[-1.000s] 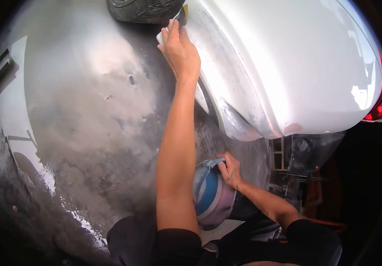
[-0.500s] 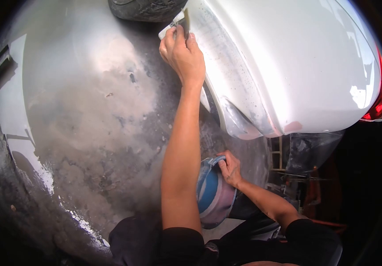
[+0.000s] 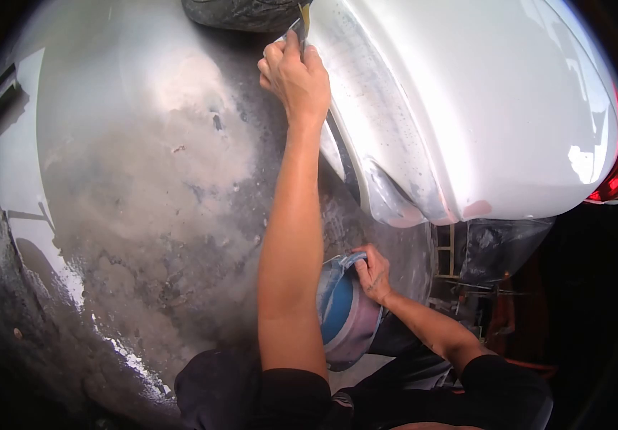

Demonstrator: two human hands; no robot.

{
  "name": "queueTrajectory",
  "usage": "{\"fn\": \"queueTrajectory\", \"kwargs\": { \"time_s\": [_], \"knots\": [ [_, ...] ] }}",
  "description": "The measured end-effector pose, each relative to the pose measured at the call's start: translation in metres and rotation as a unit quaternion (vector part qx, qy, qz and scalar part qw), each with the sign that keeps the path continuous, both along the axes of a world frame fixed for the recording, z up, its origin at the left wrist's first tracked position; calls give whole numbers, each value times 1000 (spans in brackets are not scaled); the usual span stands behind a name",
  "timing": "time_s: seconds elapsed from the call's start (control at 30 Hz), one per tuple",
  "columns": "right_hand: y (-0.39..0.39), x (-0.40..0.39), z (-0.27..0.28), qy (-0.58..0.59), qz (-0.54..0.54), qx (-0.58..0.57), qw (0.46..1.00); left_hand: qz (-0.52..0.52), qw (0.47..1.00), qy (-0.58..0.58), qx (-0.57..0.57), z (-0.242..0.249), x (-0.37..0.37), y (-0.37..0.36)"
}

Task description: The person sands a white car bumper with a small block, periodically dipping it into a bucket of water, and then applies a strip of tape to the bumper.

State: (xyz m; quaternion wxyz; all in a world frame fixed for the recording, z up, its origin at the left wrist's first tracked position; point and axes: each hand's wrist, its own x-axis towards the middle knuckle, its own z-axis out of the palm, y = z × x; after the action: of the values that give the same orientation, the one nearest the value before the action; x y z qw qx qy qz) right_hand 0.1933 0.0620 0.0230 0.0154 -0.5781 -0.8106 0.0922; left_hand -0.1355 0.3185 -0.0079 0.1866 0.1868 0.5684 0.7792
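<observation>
My left hand (image 3: 298,82) is stretched forward and pinches a thin flat tool (image 3: 303,30) with a dark face and a yellowish edge. The tool is at the lower edge of the white car body panel (image 3: 466,107), close to the tire (image 3: 248,13). Dull, sanded-looking grey patches run along the panel's lower part. Nearer to me, my right hand (image 3: 373,274) is closed on the rim of a round container (image 3: 352,322) with blue and pinkish-grey smears. My left forearm hides part of the container, and its contents are not clearly visible.
Below the panel is a stained grey floor (image 3: 158,186). A red tail light (image 3: 613,179) sits at the car's right end. Under the bumper are a dark plastic piece (image 3: 502,247) and a small frame (image 3: 446,251). White marks line the floor at left.
My left hand has shifted slightly up, and the tool has turned, so less of its white part shows. My right hand and the container have barely moved.
</observation>
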Motion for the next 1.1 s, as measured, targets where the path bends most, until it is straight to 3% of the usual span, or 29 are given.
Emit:
{"fn": "queueTrajectory", "kwargs": {
  "time_s": [0.53,0.77,1.1],
  "knots": [
    [-2,-11,4,33,-14,-9,999,-53,998,-31,-7,4,3,-15],
    [4,-5,1,18,8,11,1000,-9,999,-32,24,5,-3,-1],
    [3,-9,1,21,-2,5,1000,-28,999,-18,-19,5,-10,-3]
  ]
}}
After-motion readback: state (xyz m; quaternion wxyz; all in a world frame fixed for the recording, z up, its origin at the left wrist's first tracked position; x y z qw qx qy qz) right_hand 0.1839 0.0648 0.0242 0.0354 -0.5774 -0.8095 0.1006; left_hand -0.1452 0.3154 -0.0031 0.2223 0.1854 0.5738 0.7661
